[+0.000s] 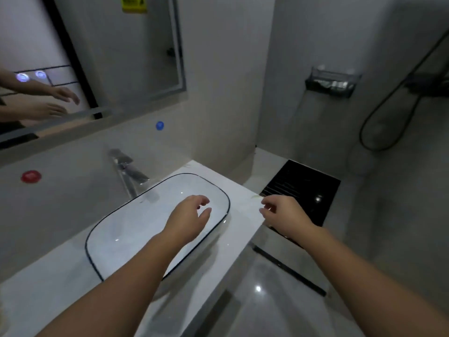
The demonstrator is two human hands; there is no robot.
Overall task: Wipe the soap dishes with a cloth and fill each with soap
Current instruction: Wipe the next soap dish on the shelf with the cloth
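Hands empty: left hand (192,215) hovers loosely open over the basin (102,229), right hand (284,212) beside the bench (238,190). Neither cloth nor soap dish shows clearly; the wall rack (331,84), well apart, looks rigid, best steadied by its rim.

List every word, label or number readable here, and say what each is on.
None can be read.
Yellow sticker on the mirror: dark print, too blurred to read.
Red sticker on the wall: pale mark, unreadable.
Blue sticker on the wall: unreadable.
Rack on the shower wall: contents blurred, no text legible.
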